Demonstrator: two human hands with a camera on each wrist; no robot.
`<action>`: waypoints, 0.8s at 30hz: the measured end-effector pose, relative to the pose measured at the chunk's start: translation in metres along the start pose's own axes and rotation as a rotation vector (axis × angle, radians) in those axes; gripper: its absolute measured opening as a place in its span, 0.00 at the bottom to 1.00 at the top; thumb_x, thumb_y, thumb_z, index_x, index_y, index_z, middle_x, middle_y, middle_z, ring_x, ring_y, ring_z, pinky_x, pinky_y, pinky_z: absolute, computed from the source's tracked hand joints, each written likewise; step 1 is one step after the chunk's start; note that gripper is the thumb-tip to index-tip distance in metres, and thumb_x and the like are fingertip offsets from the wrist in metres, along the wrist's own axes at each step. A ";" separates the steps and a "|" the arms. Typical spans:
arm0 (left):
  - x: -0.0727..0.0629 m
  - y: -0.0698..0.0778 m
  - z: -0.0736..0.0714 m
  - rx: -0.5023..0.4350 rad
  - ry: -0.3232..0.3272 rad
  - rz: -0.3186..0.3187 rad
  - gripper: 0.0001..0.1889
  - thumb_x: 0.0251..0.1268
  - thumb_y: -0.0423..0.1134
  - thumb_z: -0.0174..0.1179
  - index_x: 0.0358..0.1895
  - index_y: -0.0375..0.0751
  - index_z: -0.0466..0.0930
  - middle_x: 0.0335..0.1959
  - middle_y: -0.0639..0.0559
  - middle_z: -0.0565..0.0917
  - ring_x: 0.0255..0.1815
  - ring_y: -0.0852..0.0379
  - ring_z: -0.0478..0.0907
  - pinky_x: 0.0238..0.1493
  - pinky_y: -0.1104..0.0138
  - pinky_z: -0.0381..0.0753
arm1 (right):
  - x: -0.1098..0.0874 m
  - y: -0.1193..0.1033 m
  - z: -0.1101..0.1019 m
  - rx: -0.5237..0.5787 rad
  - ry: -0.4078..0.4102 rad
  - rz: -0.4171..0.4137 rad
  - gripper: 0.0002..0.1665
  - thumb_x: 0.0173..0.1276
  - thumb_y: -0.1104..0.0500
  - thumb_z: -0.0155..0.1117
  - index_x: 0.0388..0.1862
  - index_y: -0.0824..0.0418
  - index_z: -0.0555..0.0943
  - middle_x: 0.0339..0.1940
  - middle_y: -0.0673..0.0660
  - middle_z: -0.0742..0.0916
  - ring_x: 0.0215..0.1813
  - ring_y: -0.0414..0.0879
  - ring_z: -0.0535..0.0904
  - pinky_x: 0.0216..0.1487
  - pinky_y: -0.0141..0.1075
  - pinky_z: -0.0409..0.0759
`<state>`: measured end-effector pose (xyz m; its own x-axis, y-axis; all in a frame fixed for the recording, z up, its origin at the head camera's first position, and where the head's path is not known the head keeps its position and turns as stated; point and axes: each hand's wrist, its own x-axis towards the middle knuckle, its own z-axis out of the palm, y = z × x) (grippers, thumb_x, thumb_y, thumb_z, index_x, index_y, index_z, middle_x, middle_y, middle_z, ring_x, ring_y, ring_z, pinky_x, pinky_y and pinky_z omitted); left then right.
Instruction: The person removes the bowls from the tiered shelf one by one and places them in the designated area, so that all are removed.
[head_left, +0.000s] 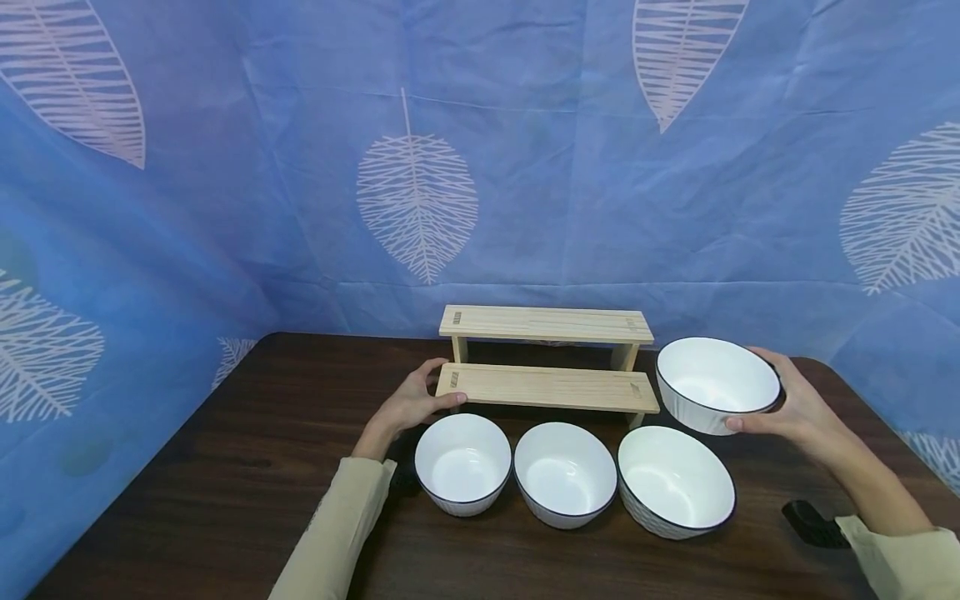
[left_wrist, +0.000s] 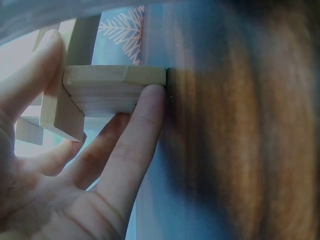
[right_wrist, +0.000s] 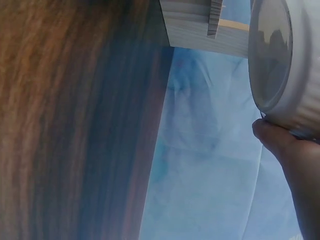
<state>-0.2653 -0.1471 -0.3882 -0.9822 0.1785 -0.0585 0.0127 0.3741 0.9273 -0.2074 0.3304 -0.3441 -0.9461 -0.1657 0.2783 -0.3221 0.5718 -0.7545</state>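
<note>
A two-tier wooden shelf (head_left: 547, 387) stands at the back middle of the dark table. My left hand (head_left: 420, 402) grips the left end of its lower tier; in the left wrist view the thumb (left_wrist: 42, 62) lies on the board and the fingers (left_wrist: 132, 145) reach beneath, touching the support. At the shelf's right, my right hand (head_left: 787, 408) holds a large white bowl (head_left: 716, 379) with a dark rim by its side. In the right wrist view this bowl's base (right_wrist: 272, 55) shows, raised off the table.
Three smaller dark-rimmed white bowls stand in a row before the shelf: a left bowl (head_left: 462, 462), a middle bowl (head_left: 566, 475) and a right bowl (head_left: 675, 479). A blue leaf-patterned cloth (head_left: 525, 208) hangs behind the dark wooden table (head_left: 247, 467).
</note>
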 end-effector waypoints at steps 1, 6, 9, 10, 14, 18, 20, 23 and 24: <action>0.000 0.000 0.000 -0.001 0.001 0.000 0.41 0.66 0.34 0.70 0.78 0.34 0.57 0.67 0.29 0.71 0.52 0.38 0.81 0.48 0.43 0.82 | -0.001 0.000 0.001 0.001 -0.002 -0.001 0.60 0.57 0.70 0.73 0.77 0.78 0.43 0.66 0.80 0.61 0.45 0.20 0.67 0.36 0.23 0.75; 0.000 0.000 0.001 0.000 0.001 0.001 0.42 0.66 0.34 0.69 0.78 0.33 0.56 0.65 0.29 0.72 0.53 0.37 0.81 0.48 0.43 0.82 | -0.005 0.001 0.001 -0.031 -0.005 0.008 0.60 0.56 0.69 0.74 0.76 0.79 0.44 0.66 0.81 0.59 0.45 0.20 0.66 0.35 0.24 0.75; 0.001 -0.001 0.001 0.000 0.004 0.000 0.42 0.66 0.34 0.69 0.78 0.33 0.56 0.65 0.29 0.72 0.53 0.38 0.81 0.48 0.43 0.82 | -0.008 0.002 0.000 -0.064 -0.008 0.026 0.60 0.58 0.67 0.74 0.76 0.80 0.44 0.67 0.82 0.58 0.44 0.19 0.64 0.35 0.24 0.74; 0.001 -0.001 0.001 -0.003 0.003 -0.001 0.42 0.66 0.34 0.69 0.78 0.33 0.56 0.65 0.29 0.72 0.53 0.38 0.81 0.48 0.42 0.82 | -0.009 0.003 -0.001 -0.070 -0.010 0.030 0.60 0.58 0.66 0.74 0.76 0.80 0.44 0.67 0.82 0.58 0.44 0.19 0.64 0.34 0.24 0.74; 0.002 -0.001 0.001 -0.005 -0.003 0.002 0.41 0.66 0.34 0.69 0.78 0.33 0.56 0.65 0.30 0.72 0.51 0.39 0.82 0.48 0.42 0.82 | -0.013 0.007 -0.003 -0.067 -0.014 0.034 0.59 0.59 0.66 0.74 0.76 0.79 0.44 0.68 0.81 0.57 0.45 0.20 0.65 0.34 0.26 0.76; 0.001 -0.001 0.001 -0.001 -0.001 -0.003 0.41 0.66 0.34 0.69 0.78 0.34 0.56 0.65 0.30 0.72 0.51 0.39 0.82 0.48 0.43 0.82 | -0.018 0.012 -0.006 -0.084 -0.008 0.054 0.59 0.59 0.65 0.74 0.76 0.79 0.44 0.68 0.80 0.58 0.45 0.20 0.64 0.35 0.25 0.74; 0.001 -0.001 0.000 0.004 0.005 -0.007 0.41 0.66 0.35 0.70 0.78 0.34 0.56 0.65 0.30 0.72 0.51 0.39 0.81 0.49 0.43 0.82 | -0.020 0.014 -0.007 -0.087 -0.004 0.056 0.59 0.59 0.65 0.74 0.76 0.78 0.45 0.67 0.79 0.59 0.45 0.20 0.64 0.35 0.25 0.74; 0.001 -0.001 0.000 0.009 0.006 -0.008 0.42 0.66 0.35 0.70 0.78 0.34 0.56 0.66 0.29 0.71 0.52 0.39 0.81 0.49 0.43 0.82 | -0.024 0.018 -0.010 -0.086 0.000 0.055 0.58 0.59 0.66 0.74 0.75 0.79 0.45 0.66 0.79 0.59 0.44 0.19 0.64 0.34 0.26 0.75; 0.001 -0.001 0.000 0.007 0.003 -0.007 0.42 0.66 0.35 0.70 0.78 0.34 0.56 0.66 0.29 0.71 0.52 0.38 0.81 0.48 0.43 0.82 | -0.025 0.019 -0.011 -0.082 0.001 0.050 0.58 0.59 0.67 0.74 0.75 0.80 0.44 0.66 0.79 0.59 0.44 0.19 0.65 0.34 0.26 0.76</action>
<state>-0.2660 -0.1470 -0.3891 -0.9829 0.1729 -0.0634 0.0075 0.3817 0.9242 -0.1895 0.3539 -0.3589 -0.9609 -0.1347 0.2420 -0.2705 0.6433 -0.7162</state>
